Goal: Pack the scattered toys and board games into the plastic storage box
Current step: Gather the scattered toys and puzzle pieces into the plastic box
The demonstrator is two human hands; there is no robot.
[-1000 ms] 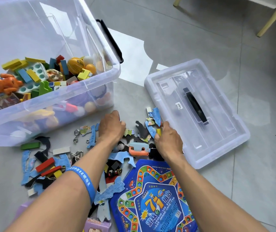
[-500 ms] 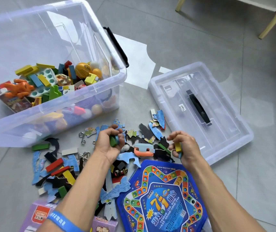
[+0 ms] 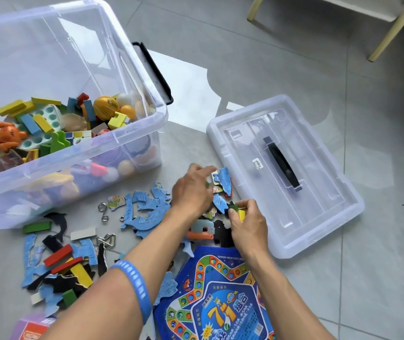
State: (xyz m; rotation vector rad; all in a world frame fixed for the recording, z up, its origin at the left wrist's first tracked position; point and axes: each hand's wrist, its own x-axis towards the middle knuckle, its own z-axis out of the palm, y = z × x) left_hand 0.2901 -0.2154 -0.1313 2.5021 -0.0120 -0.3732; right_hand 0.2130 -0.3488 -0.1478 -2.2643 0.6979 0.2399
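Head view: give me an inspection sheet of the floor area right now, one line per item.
Surface: grey tiled floor, sunlit patch beside the box.
Job's things: clear storage box open, partly filled with blocks and balls; puzzle pieces, coloured blocks and blue board game on the floor.
Clutter: box lid lying flat to the right; metal ring puzzles.
Grippers: left hand reaching over puzzle pieces, apparently with something green in it; right hand grips a yellow block.
Cables: nothing seen.
Surroundings: pale furniture legs at top right.
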